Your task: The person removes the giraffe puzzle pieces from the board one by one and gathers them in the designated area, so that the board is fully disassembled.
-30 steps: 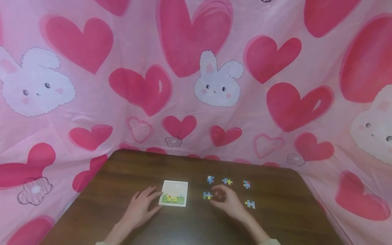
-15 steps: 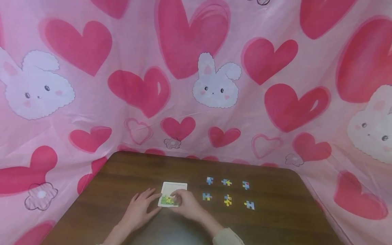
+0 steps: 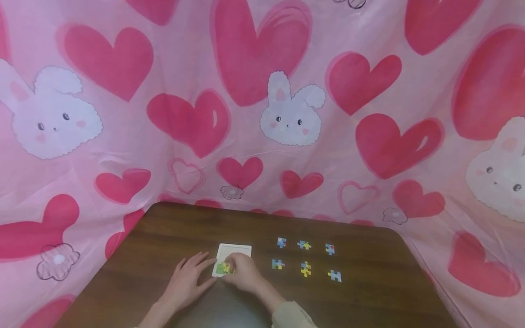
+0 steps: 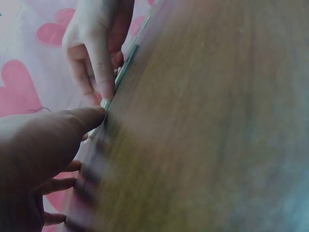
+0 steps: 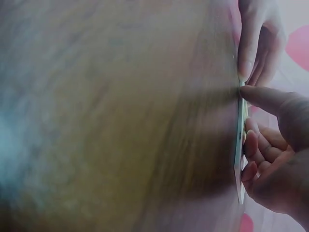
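Note:
A white-framed puzzle board (image 3: pixel 243 248) lies on the brown table, with green and yellow picture pieces in its near part. My left hand (image 3: pixel 186 275) touches the board's left side with thumb and forefinger; its fingers look fairly straight and spread. In the left wrist view the left thumb (image 4: pixel 87 118) meets the board's edge. Over the near right part of the board is my right hand (image 3: pixel 246 273), its thumb (image 5: pixel 263 96) at the near edge and its other fingers curled over the top. Whether those fingers pinch a piece is hidden.
Several loose jigsaw pieces lie apart in two rows right of the board, among them a yellow piece (image 3: pixel 305 269), a blue-green piece (image 3: pixel 278 264) and a light blue piece (image 3: pixel 335 276). A pink heart-and-rabbit cloth (image 3: pixel 246 118) hangs behind the table (image 3: pixel 184 228).
My right hand has moved left from the loose pieces onto the board, then slightly farther left along its near side, uncovering the yellow piece. My left hand stays at the board's left edge.

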`<control>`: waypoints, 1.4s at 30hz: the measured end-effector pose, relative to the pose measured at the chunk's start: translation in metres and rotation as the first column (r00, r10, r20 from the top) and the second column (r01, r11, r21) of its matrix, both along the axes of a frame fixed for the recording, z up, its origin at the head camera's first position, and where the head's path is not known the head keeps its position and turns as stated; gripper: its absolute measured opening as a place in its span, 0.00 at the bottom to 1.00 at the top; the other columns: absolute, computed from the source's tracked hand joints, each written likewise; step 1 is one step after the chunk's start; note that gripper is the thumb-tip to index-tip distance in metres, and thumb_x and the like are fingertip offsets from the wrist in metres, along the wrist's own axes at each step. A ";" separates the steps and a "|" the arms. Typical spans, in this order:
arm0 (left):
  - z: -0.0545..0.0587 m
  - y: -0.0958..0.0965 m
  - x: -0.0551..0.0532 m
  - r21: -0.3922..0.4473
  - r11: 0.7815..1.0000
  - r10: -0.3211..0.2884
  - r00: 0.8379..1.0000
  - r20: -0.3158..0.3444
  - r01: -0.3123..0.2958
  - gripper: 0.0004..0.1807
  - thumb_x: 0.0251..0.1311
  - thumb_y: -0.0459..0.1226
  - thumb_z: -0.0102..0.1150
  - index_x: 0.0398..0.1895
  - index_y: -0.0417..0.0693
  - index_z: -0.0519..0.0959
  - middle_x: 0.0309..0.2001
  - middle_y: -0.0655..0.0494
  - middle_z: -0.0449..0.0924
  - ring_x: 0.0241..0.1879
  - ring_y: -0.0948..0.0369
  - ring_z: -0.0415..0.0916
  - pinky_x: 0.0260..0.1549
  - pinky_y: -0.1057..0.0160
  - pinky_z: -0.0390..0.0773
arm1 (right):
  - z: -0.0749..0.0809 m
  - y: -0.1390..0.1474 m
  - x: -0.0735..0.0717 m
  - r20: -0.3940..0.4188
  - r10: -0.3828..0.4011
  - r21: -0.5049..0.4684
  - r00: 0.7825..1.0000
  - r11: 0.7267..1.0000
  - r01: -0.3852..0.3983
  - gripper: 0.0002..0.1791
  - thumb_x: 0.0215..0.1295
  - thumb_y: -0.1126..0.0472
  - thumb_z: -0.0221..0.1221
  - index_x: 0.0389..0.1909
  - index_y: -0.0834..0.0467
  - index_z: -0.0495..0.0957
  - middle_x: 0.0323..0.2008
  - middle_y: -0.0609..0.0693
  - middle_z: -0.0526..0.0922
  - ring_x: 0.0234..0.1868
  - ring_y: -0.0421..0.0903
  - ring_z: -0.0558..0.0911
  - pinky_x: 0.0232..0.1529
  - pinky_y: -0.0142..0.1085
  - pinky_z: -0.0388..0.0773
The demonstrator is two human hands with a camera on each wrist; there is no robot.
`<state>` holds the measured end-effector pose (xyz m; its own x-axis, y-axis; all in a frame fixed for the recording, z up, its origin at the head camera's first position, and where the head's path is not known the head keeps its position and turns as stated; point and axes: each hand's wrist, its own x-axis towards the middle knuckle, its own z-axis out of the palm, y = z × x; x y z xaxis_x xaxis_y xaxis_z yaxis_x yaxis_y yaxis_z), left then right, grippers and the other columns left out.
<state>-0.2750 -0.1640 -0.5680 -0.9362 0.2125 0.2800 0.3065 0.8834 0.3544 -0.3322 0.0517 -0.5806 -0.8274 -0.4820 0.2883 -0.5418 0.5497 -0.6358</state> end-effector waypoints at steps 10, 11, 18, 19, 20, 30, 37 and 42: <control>0.000 0.001 -0.002 0.001 1.000 -0.004 0.999 -0.039 0.004 0.29 0.61 0.53 0.80 0.64 0.57 0.88 0.70 0.44 0.85 0.73 0.41 0.78 0.71 0.22 0.71 | 0.017 -0.004 0.009 0.022 -0.081 0.037 0.996 0.996 0.081 0.24 0.57 0.58 0.81 0.53 0.58 0.86 0.27 0.41 0.80 0.31 0.34 0.75 0.41 0.35 0.72; 0.000 0.001 -0.002 0.002 1.000 -0.003 0.999 -0.037 0.003 0.29 0.61 0.53 0.80 0.64 0.57 0.88 0.70 0.44 0.85 0.73 0.41 0.78 0.71 0.22 0.71 | 0.018 -0.005 0.010 0.037 -0.091 0.048 0.995 0.995 0.089 0.23 0.57 0.58 0.81 0.52 0.57 0.87 0.27 0.40 0.80 0.32 0.34 0.74 0.44 0.36 0.71; 0.000 0.000 -0.003 -0.001 1.000 0.003 1.000 -0.008 -0.003 0.30 0.61 0.55 0.79 0.65 0.58 0.87 0.71 0.45 0.84 0.74 0.41 0.77 0.72 0.22 0.69 | 0.028 -0.008 0.016 0.134 -0.143 0.024 0.981 0.990 0.141 0.24 0.52 0.62 0.82 0.49 0.56 0.84 0.24 0.42 0.78 0.30 0.33 0.72 0.49 0.37 0.70; 0.000 0.000 -0.003 -0.003 1.000 0.003 1.000 -0.007 -0.003 0.30 0.61 0.55 0.79 0.65 0.58 0.87 0.71 0.45 0.84 0.74 0.41 0.77 0.72 0.22 0.69 | 0.028 -0.008 0.017 0.135 -0.146 0.014 0.980 0.989 0.145 0.24 0.52 0.62 0.82 0.49 0.55 0.84 0.24 0.43 0.77 0.30 0.33 0.71 0.48 0.37 0.69; 0.001 0.000 -0.003 -0.004 1.000 0.003 1.000 -0.005 -0.003 0.30 0.62 0.55 0.79 0.65 0.58 0.87 0.71 0.45 0.84 0.75 0.41 0.77 0.72 0.22 0.69 | 0.027 -0.008 0.017 0.136 -0.147 0.003 0.980 0.989 0.148 0.25 0.51 0.62 0.82 0.49 0.55 0.83 0.24 0.43 0.77 0.30 0.33 0.71 0.48 0.37 0.69; 0.001 -0.001 -0.004 -0.008 1.000 0.000 1.000 0.008 0.000 0.28 0.63 0.54 0.78 0.65 0.58 0.87 0.72 0.44 0.83 0.75 0.40 0.76 0.72 0.21 0.68 | 0.024 -0.005 0.018 0.158 -0.125 -0.079 0.980 0.987 0.138 0.26 0.51 0.65 0.82 0.50 0.51 0.83 0.27 0.47 0.82 0.33 0.36 0.76 0.51 0.40 0.68; 0.000 -0.002 -0.004 -0.002 1.000 -0.005 1.000 0.021 0.005 0.27 0.64 0.53 0.78 0.66 0.59 0.87 0.73 0.45 0.82 0.76 0.40 0.76 0.72 0.21 0.67 | 0.022 -0.003 0.020 0.191 -0.111 -0.137 0.975 0.981 0.138 0.24 0.52 0.67 0.80 0.50 0.50 0.85 0.35 0.47 0.83 0.33 0.35 0.74 0.48 0.38 0.67; -0.001 -0.001 -0.004 0.026 1.000 0.009 0.999 0.034 -0.010 0.24 0.67 0.52 0.75 0.64 0.60 0.88 0.72 0.46 0.83 0.76 0.40 0.76 0.72 0.20 0.66 | 0.017 -0.003 0.023 0.184 -0.104 -0.174 0.977 0.975 0.137 0.24 0.52 0.68 0.79 0.51 0.51 0.86 0.42 0.48 0.84 0.33 0.32 0.72 0.50 0.36 0.64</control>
